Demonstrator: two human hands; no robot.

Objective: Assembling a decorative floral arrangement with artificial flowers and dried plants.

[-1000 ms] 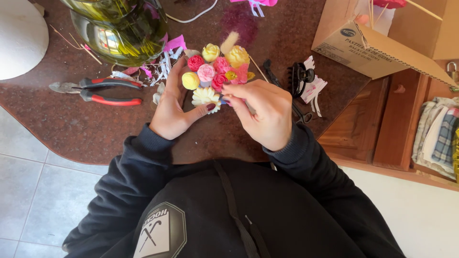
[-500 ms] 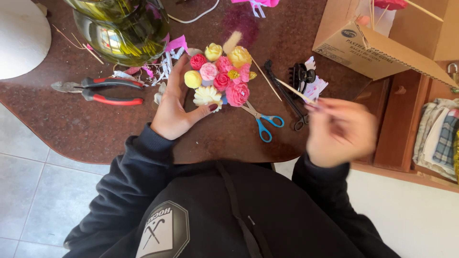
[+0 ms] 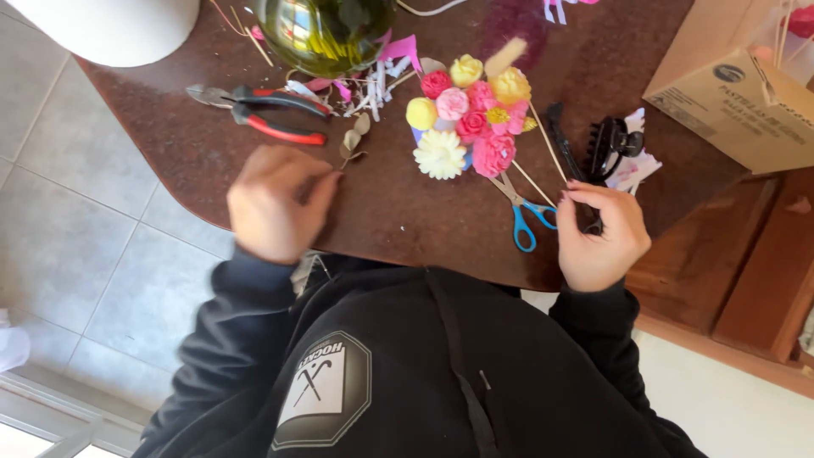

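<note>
A small bouquet of pink, yellow, red and white flowers (image 3: pixel 462 114) lies on the dark brown table (image 3: pixel 398 203), and neither hand touches it. My left hand (image 3: pixel 275 203) is blurred at the table's near edge, fingers curled, just below the red-handled pliers (image 3: pixel 275 114) and a dried leaf sprig (image 3: pixel 352 142). Whether it holds anything is unclear. My right hand (image 3: pixel 598 233) pinches the lower end of a thin wooden stick (image 3: pixel 549 142) that slants up towards the flowers. Blue-handled scissors (image 3: pixel 526 222) lie just left of that hand.
A green glass vessel (image 3: pixel 326 30) and paper scraps (image 3: pixel 373 80) sit behind the pliers. A black hair clip (image 3: pixel 615 140) and a black comb (image 3: pixel 564 148) lie by my right hand. A cardboard box (image 3: pixel 738 93) stands at the right, a white round object (image 3: pixel 110 25) at the top left.
My left hand has let go of the bouquet and swung left to the table's edge. The bouquet now lies on the table. My right hand has come down with the stick.
</note>
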